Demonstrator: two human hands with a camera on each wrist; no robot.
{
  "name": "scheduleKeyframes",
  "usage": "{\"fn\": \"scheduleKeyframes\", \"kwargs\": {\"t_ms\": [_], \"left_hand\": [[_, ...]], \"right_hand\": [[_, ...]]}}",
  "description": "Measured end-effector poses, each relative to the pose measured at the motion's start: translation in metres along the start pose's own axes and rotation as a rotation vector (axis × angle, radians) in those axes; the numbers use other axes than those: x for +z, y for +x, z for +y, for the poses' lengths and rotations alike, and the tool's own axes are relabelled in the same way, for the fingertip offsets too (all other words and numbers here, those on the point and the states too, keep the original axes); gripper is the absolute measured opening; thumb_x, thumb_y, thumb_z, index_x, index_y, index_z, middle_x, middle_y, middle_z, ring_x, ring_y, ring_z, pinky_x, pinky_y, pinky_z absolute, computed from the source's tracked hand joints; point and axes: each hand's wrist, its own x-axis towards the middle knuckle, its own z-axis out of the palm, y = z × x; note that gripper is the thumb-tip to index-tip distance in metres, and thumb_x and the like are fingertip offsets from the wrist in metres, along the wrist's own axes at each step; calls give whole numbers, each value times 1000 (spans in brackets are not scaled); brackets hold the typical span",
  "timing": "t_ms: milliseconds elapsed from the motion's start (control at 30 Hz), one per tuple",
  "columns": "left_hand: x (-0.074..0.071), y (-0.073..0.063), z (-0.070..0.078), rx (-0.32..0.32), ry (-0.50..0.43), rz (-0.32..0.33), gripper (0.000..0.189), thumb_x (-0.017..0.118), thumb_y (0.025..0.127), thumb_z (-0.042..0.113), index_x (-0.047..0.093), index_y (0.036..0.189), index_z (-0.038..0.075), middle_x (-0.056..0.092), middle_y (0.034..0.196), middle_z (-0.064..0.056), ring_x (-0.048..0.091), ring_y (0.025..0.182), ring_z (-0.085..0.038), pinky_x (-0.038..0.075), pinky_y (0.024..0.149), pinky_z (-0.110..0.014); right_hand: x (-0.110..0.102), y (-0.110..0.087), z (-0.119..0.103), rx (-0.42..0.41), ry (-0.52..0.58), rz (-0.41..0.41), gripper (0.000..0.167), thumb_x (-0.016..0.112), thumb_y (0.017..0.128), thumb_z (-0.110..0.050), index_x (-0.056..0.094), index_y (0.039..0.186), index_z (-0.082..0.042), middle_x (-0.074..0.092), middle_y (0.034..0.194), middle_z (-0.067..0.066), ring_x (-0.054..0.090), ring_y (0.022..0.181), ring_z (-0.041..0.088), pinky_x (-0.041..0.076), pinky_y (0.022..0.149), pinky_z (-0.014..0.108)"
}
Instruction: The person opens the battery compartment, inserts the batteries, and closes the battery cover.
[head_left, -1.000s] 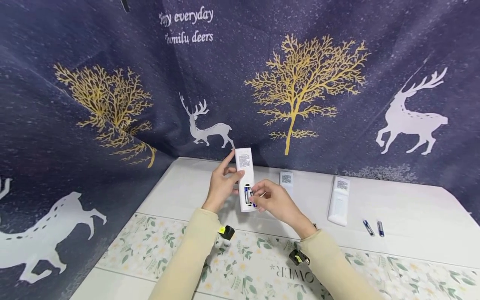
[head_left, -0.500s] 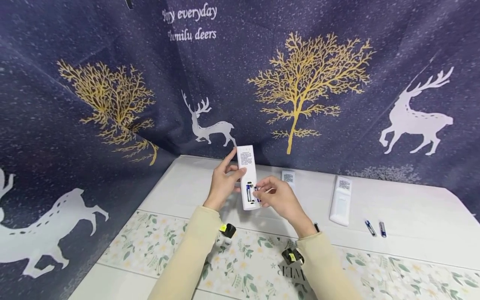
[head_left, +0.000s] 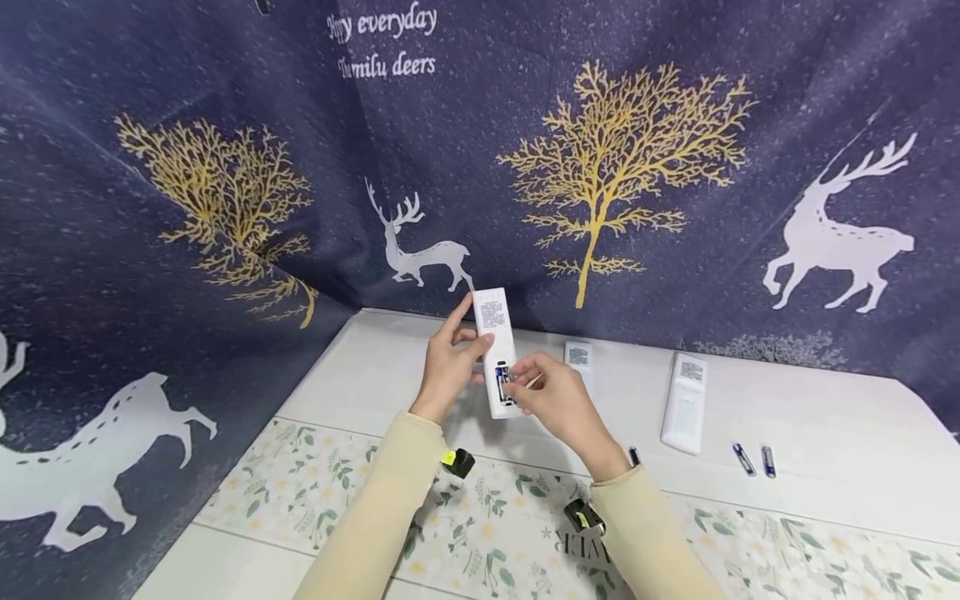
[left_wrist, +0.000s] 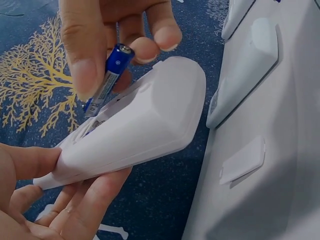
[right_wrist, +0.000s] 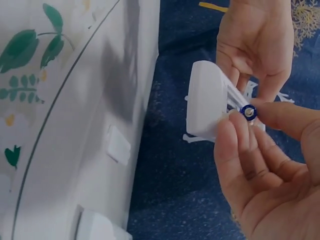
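My left hand (head_left: 448, 367) grips a white remote control (head_left: 492, 315) raised above the table, its labelled back towards me and the battery compartment uncovered. In the head view, a blue and silver battery (head_left: 501, 382) shows in the compartment. My right hand (head_left: 558, 402) pinches another blue battery (left_wrist: 111, 77) between thumb and fingers. In the left wrist view this battery stands tilted, its lower end at the compartment opening and its upper end raised. The right wrist view shows that battery's end (right_wrist: 249, 112) face on, between the fingertips.
A second white remote (head_left: 684, 404) lies to the right, with two loose batteries (head_left: 743, 458) beyond it. Behind my right hand lies another white remote (head_left: 578, 357). A small white battery cover (left_wrist: 244, 161) rests on the table. A dark printed cloth (head_left: 450, 167) hangs behind.
My right fingers and the pinched battery have shifted inward over the compartment, hiding more of it. The left hand keeps its grip on the remote control; the head view has moved slightly.
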Motion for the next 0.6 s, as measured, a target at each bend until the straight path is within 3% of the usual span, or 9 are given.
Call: {"fn": "scheduleKeyframes", "kwargs": {"t_ms": [300, 600], "left_hand": [[2, -1, 4, -1, -15, 9, 75, 74, 100, 8, 45, 162, 39, 71, 110, -15, 74, 81, -22, 66, 67, -51], [2, -2, 4, -3, 3, 35, 73, 74, 100, 10, 46, 161, 40, 69, 109, -12, 73, 81, -21, 65, 69, -55]], "right_hand": [[-1, -1, -1, 40, -45, 13, 15, 82, 92, -5, 68, 95, -6, 69, 83, 4, 68, 66, 16, 59, 60, 32], [5, 2, 4, -162, -172, 57, 7, 83, 91, -2, 78, 92, -7, 66, 90, 3, 65, 75, 15, 58, 62, 26]]}}
